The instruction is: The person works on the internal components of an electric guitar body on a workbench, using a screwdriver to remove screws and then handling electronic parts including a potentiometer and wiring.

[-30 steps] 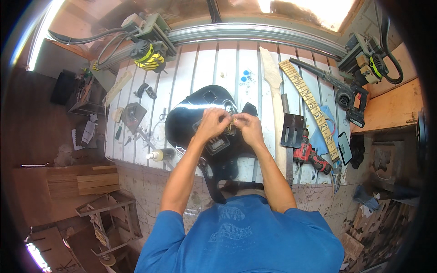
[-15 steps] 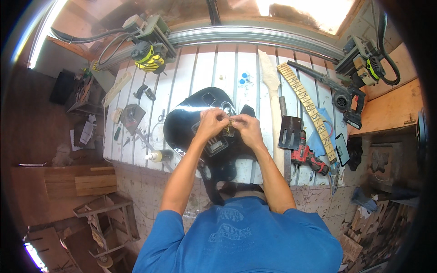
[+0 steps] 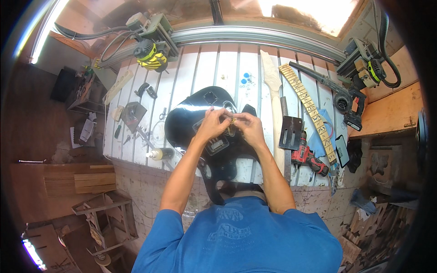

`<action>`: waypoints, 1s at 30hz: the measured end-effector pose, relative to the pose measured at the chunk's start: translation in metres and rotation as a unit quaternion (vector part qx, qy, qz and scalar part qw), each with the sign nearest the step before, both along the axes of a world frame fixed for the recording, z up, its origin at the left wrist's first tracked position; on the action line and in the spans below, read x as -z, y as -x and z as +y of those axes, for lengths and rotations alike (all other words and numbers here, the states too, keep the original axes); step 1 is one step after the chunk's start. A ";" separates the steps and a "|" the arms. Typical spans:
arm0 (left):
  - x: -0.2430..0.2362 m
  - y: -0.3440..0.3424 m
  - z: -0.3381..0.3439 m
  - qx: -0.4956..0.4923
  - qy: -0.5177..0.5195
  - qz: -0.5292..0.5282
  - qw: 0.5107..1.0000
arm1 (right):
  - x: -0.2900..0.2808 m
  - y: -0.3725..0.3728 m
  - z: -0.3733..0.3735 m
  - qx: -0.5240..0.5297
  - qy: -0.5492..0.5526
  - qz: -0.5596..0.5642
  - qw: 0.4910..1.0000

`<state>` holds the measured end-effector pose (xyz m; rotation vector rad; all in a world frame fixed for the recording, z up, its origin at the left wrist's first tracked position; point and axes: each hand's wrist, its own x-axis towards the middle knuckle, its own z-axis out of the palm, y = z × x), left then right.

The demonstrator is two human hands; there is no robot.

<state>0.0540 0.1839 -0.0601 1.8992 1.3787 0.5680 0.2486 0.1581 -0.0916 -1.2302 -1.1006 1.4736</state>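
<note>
A glossy black electric guitar body lies on the slatted white bench, its cut-outs facing up. My left hand reaches over its middle, thumb and fingertips pinched together. Close against it, my right hand pinches too. Between the fingertips are thin yellowish wires that come up from a cavity in the body. Any small part on their ends is hidden by my fingers. A pickup sits in the body below my left wrist.
To the right lie a pale wooden guitar neck, an inlaid fretboard, a dark slotted plate, a red cordless drill, a blower and a phone. A bottle lies left. Machine heads hang from the rail behind.
Both hands stay at the wires with only slight finger shifts. The whole view has moved a little; the guitar body stays in place.
</note>
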 end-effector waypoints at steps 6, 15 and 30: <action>0.001 0.003 0.001 -0.008 -0.018 0.008 1.000 | 0.001 0.000 0.000 0.007 0.002 -0.014 1.000; 0.006 -0.006 -0.005 -0.034 -0.070 -0.016 0.997 | 0.001 0.008 -0.002 0.036 -0.024 -0.034 0.998; 0.003 0.009 -0.006 -0.174 -0.122 -0.109 0.971 | -0.019 -0.013 -0.003 -0.025 0.049 0.121 0.991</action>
